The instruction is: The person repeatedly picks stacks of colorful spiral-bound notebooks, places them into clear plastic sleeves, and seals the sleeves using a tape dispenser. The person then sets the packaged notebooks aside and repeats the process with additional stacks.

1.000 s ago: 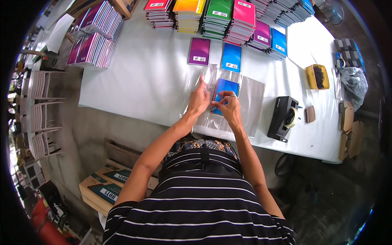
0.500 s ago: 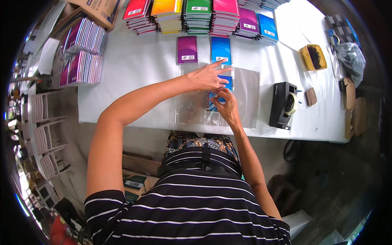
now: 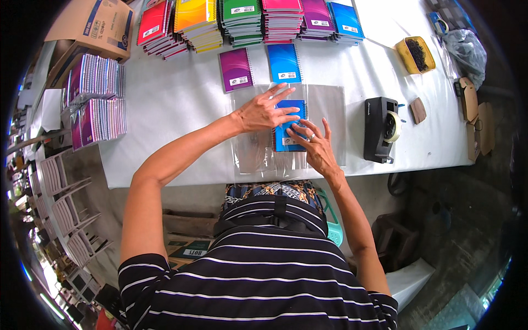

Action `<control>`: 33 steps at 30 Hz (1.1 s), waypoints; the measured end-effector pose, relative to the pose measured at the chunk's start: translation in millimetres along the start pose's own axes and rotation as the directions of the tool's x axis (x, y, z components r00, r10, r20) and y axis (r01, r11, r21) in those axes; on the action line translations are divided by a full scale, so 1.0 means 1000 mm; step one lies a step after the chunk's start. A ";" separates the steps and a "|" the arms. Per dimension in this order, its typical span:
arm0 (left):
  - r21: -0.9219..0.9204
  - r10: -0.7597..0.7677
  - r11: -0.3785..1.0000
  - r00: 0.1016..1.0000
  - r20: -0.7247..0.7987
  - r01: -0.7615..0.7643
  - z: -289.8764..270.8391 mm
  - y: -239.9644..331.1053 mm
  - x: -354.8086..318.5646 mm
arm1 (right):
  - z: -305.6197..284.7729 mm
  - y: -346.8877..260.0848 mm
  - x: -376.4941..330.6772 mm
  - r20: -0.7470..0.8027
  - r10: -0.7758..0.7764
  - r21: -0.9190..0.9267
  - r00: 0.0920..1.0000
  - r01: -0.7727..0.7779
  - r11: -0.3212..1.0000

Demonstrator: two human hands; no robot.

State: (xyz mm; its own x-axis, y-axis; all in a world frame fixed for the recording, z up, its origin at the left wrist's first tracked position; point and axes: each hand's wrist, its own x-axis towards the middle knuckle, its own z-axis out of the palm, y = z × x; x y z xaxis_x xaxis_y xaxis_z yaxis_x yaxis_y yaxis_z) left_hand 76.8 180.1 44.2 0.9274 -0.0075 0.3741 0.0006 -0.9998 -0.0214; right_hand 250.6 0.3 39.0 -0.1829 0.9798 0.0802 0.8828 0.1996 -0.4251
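A blue spiral notebook [image 3: 290,110] lies flat before me, on or within clear plastic sheets or bags [image 3: 250,157]; I cannot tell which. My left hand [image 3: 264,114] reaches over its left side with fingers spread, two of them resting across the blue cover. On the lower right of the same cover my right hand [image 3: 316,146] has its fingertips, its other fingers stretched apart. A ring shows on that hand. Just beyond the plastic lie a purple notebook [image 3: 236,69] and a second blue notebook [image 3: 284,63], side by side.
Stacks of notebooks in several colours [image 3: 242,25] line the table's far edge. Wrapped purple notebooks [image 3: 98,118] and a cardboard box [image 3: 96,30] stand at left. To the right are a black tape dispenser [image 3: 375,129], a brown block [image 3: 417,110] and a yellow tub [image 3: 408,59].
My right hand has gone from a pinch to spread fingers on the notebook. Both hands have moved apart, uncovering more of the blue cover. The whole view has shifted slightly.
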 end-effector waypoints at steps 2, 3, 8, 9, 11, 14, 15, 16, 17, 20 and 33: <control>-0.003 -0.021 1.000 0.999 -0.025 0.021 0.000 -0.002 0.002 | -0.004 -0.004 0.006 0.048 0.022 -0.022 0.999 -0.021 1.000; -0.007 -0.031 0.999 0.999 -0.035 0.031 0.001 -0.002 0.002 | -0.005 -0.004 0.007 0.051 0.017 -0.022 0.999 -0.016 1.000; -0.075 -0.062 0.995 0.997 -0.035 0.059 0.015 -0.001 0.001 | -0.012 -0.005 0.016 0.124 0.015 0.005 0.992 -0.016 1.000; -0.098 -0.079 0.992 0.996 -0.030 0.076 0.017 0.000 0.002 | -0.012 -0.005 0.016 0.129 0.018 0.006 0.991 -0.019 1.000; -0.054 -0.074 0.996 0.997 0.007 0.075 0.020 0.002 0.004 | -0.012 -0.006 0.016 0.140 0.022 0.009 0.990 -0.024 1.000; -0.023 -0.102 0.994 0.992 0.068 0.103 0.021 0.001 0.005 | -0.006 -0.002 0.015 0.098 0.031 0.039 0.995 -0.035 0.999; -0.018 -0.119 0.992 0.988 0.093 0.122 0.019 0.002 0.005 | -0.006 -0.003 0.015 0.103 0.036 0.044 0.994 -0.041 0.998; -0.069 -0.159 0.983 0.981 0.113 0.168 0.018 0.003 0.006 | -0.006 -0.003 0.015 0.108 0.041 0.048 0.993 -0.047 0.998; -0.120 -0.198 0.969 0.971 0.135 0.214 0.017 0.003 0.008 | -0.007 -0.003 0.015 0.113 0.046 0.052 0.993 -0.052 0.997; -0.174 -0.327 0.911 0.913 0.244 0.373 0.006 0.000 0.026 | -0.005 0.003 0.012 0.093 0.002 0.018 0.996 -0.003 1.000; -0.032 -0.586 0.727 0.644 0.491 0.686 0.031 0.012 0.068 | -0.072 0.048 -0.054 -0.325 0.232 0.227 0.917 -0.162 0.960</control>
State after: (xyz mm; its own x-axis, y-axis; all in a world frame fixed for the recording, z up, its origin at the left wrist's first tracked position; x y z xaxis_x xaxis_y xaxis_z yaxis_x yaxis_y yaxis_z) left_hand 151.7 168.1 40.5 0.7808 0.5912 -0.2020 0.6246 -0.7326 0.2705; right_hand 333.7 -42.1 78.8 0.1772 0.9470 0.2680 0.7791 0.0314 -0.6261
